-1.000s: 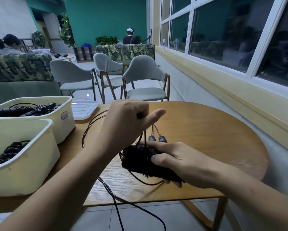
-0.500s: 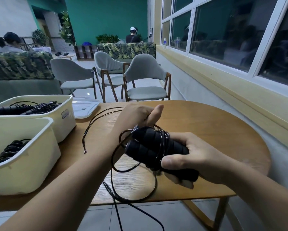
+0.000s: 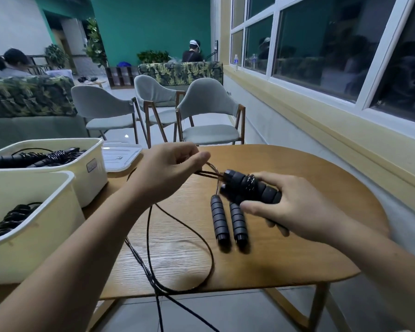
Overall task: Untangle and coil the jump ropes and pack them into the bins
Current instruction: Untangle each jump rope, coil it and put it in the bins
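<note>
The thin black cord (image 3: 211,259) is pinched between the thumb and fingers of the left hand (image 3: 170,173), whose grip is narrow and closed on two taut strands that run to a wrapped bundle (image 3: 247,188). That bundle, two ribbed black foam handles wound round with glossy cord, is clasped in the grip of the right hand (image 3: 297,209) above the rounded, wood-grained surface (image 3: 261,267). Two further cylindrical ribbed handles (image 3: 219,219) are seen just below it, blurred; whether they lie on the wood or hang cannot be told. Slack cord is looped over the front edge. At the left, a coiled rope (image 3: 12,219) is held in the near cream plastic bin (image 3: 45,248), and more ropes (image 3: 34,156) in the far bin (image 3: 77,173), with a flat white lid (image 3: 122,156) beside it.
</note>
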{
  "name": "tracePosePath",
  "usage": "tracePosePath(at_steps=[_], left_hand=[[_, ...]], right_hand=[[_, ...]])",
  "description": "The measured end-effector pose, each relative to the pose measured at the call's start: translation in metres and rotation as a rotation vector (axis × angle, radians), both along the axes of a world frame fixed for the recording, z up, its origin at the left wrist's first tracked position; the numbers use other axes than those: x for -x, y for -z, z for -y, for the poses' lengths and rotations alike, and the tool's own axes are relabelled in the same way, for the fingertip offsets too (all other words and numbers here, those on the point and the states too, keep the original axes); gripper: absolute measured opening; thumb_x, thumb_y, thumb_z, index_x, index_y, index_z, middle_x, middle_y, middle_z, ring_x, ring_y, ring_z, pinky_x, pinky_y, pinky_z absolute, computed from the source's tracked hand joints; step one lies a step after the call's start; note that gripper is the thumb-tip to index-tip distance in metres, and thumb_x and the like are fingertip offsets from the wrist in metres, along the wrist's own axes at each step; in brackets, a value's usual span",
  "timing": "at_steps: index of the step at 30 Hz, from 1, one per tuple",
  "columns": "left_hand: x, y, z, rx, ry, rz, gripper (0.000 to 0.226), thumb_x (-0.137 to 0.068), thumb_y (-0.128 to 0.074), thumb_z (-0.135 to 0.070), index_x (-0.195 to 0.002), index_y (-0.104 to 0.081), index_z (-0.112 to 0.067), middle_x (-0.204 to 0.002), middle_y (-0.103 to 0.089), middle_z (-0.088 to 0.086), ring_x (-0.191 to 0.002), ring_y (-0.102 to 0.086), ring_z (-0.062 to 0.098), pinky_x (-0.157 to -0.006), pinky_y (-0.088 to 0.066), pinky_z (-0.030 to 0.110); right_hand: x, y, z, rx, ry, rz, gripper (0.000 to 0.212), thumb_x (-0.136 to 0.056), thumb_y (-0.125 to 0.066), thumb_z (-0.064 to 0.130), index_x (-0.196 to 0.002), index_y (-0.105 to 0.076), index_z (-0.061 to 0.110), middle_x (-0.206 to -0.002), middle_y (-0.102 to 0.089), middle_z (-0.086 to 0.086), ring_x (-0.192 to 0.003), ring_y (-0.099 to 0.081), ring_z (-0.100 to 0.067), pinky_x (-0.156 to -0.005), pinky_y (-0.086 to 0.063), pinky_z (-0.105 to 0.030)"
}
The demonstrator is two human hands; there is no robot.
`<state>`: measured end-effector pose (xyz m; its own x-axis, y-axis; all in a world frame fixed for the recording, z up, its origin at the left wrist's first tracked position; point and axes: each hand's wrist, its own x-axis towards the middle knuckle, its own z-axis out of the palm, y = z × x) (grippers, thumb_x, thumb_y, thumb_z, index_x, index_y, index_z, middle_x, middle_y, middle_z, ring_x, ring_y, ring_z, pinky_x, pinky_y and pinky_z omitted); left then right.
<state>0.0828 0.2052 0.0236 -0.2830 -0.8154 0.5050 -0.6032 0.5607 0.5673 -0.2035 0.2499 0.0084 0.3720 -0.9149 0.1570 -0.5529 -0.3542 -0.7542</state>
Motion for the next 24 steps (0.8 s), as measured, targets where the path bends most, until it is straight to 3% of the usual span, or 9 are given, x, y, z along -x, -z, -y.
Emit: tracePosePath(at_steps=[4,7,10,12,14,16,19,21,24], left_hand=[[0.002,-0.004,-0.004,-0.077,0.027,0.170,0.037,-0.098,-0.060,-0.060,-0.082,-0.076,-0.031,-0.059,-0.056,-0.008,-0.052,-0.043,0.004,-0.053,-0.033,0.024],[-0.008,-0.007,-0.002,-0.218,0.094,0.169,0.040,-0.095,-0.061,-0.065,-0.079,-0.078,-0.032,-0.057,-0.054,-0.005,-0.052,-0.045,0.008,-0.054,-0.037,0.031],[-0.018,-0.010,-0.003,-0.397,0.080,0.322,0.038,-0.092,-0.063,-0.065,-0.083,-0.078,-0.031,-0.060,-0.061,-0.002,-0.054,-0.054,0.007,-0.058,-0.040,0.023],[-0.018,-0.003,0.000,-0.468,0.044,0.401,0.031,-0.092,-0.067,-0.061,-0.096,-0.075,-0.031,-0.074,-0.073,-0.005,-0.064,-0.068,0.004,-0.062,-0.046,0.022],[-0.013,0.005,0.002,-0.520,0.006,0.436,0.051,-0.085,-0.066,-0.073,-0.117,-0.069,-0.033,-0.095,-0.077,-0.010,-0.082,-0.075,0.004,-0.074,-0.056,0.027],[-0.007,0.014,0.006,-0.441,-0.065,0.542,0.086,-0.072,-0.060,-0.089,-0.141,-0.054,-0.040,-0.125,-0.071,-0.017,-0.110,-0.069,0.004,-0.097,-0.057,0.037],[0.007,0.022,0.007,-0.250,-0.145,0.630,0.100,-0.075,-0.072,-0.080,-0.159,-0.034,-0.041,-0.159,-0.047,-0.014,-0.141,-0.048,0.013,-0.111,-0.043,0.033],[0.018,0.022,0.004,-0.174,-0.059,0.576,0.093,-0.080,-0.076,-0.071,-0.159,-0.036,-0.042,-0.160,-0.046,-0.015,-0.142,-0.046,0.010,-0.108,-0.039,0.028],[0.034,0.023,-0.002,-0.302,0.175,0.305,0.056,-0.091,-0.080,-0.045,-0.142,-0.059,-0.035,-0.142,-0.063,-0.018,-0.128,-0.055,-0.003,-0.106,-0.042,0.023]], right_hand=[[0.005,-0.003,0.007,0.067,0.061,0.067,0.042,-0.091,-0.081,0.045,-0.130,-0.068,0.040,-0.065,-0.070,-0.005,-0.046,-0.061,-0.014,-0.046,-0.051,-0.029],[0.010,-0.006,0.011,-0.063,0.035,0.287,0.028,-0.096,-0.075,0.042,-0.121,-0.071,0.030,-0.069,-0.071,-0.014,-0.050,-0.059,-0.028,-0.046,-0.049,-0.034],[0.015,-0.007,0.016,-0.176,0.057,0.449,0.028,-0.097,-0.072,0.042,-0.118,-0.073,0.023,-0.072,-0.066,-0.021,-0.052,-0.053,-0.031,-0.047,-0.045,-0.035],[0.016,-0.006,0.018,-0.243,0.052,0.500,0.033,-0.097,-0.071,0.042,-0.121,-0.072,0.018,-0.073,-0.063,-0.023,-0.051,-0.051,-0.029,-0.046,-0.042,-0.033],[0.015,-0.005,0.019,-0.310,0.030,0.524,0.036,-0.097,-0.070,0.042,-0.121,-0.073,0.016,-0.074,-0.062,-0.025,-0.051,-0.049,-0.028,-0.044,-0.041,-0.031],[0.013,-0.003,0.018,-0.367,-0.018,0.542,0.037,-0.097,-0.071,0.044,-0.121,-0.074,0.016,-0.078,-0.061,-0.025,-0.057,-0.049,-0.030,-0.044,-0.042,-0.032],[0.007,-0.001,0.016,-0.417,-0.096,0.580,0.041,-0.096,-0.070,0.044,-0.122,-0.074,0.012,-0.083,-0.060,-0.023,-0.067,-0.048,-0.036,-0.044,-0.042,-0.032],[0.002,0.001,0.014,-0.434,-0.125,0.622,0.044,-0.097,-0.070,0.041,-0.123,-0.071,0.007,-0.084,-0.060,-0.020,-0.064,-0.053,-0.031,-0.042,-0.043,-0.030],[-0.003,0.004,0.013,-0.427,-0.167,0.653,0.043,-0.100,-0.072,0.041,-0.125,-0.070,0.007,-0.087,-0.062,-0.020,-0.065,-0.056,-0.028,-0.042,-0.045,-0.029]])
